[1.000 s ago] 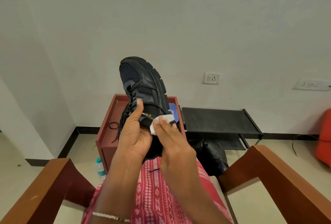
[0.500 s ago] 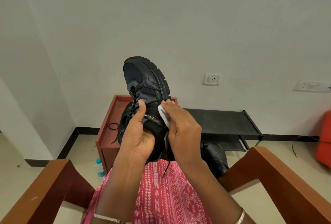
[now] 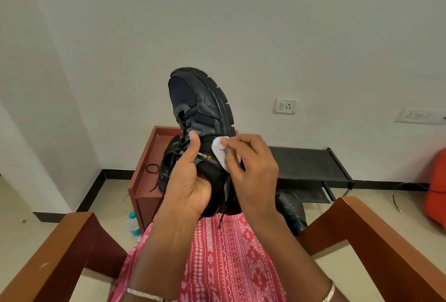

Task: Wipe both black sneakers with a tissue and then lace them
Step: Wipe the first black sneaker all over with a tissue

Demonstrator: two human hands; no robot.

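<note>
The left hand [image 3: 188, 181] closes its grip round the heel, the firmest hold on the stiff, thick-soled black leather sneaker [image 3: 205, 106]. The right hand [image 3: 255, 168] pinches a soft, seemingly folded white tissue [image 3: 220, 154] against its side.

Under the fingers [image 3: 241, 141] of the right hand [image 3: 255, 171], much of the tissue [image 3: 217, 152] is hidden. The left hand [image 3: 188, 181] covers the heel of the sneaker [image 3: 202, 108], and its thumb blocks one end of the printed lettering. The bottom edge cuts off both forearms.
</note>
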